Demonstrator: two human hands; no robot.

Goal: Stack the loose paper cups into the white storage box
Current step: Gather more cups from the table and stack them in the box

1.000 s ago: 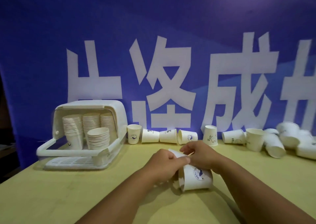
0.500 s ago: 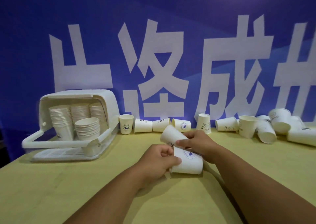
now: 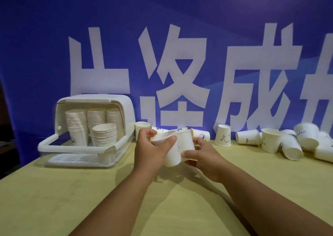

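Change vs half a second ago: the lower paper cup (image 3: 171, 157) is no longer lying on the table (image 3: 90, 190). You've lifted both cups clear, and they sit higher and closer together between your hands.

Left hand (image 3: 149, 151): fingers curled round the lower paper cup, with the thumb pressed on its mouth. The rim there is squashed out of round. The base points down and toward you.

Right hand (image 3: 205, 156): thumb and fingertips pinch the upper paper cup (image 3: 186, 140) from the right side, fingers only partly curled. The two cups touch and overlap. I can't tell whether one is seated inside the other.

Both cups are thin white paper and tapered. A small blue print shows on the lower one.

White storage box (image 3: 124, 105): well left of your left fingers, smooth plastic with rounded corners, front lid open, slotted tray at the bottom. Inside are three tall stacks (image 3: 76, 125) at the back and a shorter stack (image 3: 104, 134) in front, all ribbed by their rolled rims.

Just beyond your fingertips a row of cups (image 3: 201, 134) lies along the blue banner (image 3: 162, 19). Further right, one inverted cup (image 3: 223, 135) stands base up. Beyond it, well right of your right fingers, is a loose pile (image 3: 292, 145), mostly tipped over.
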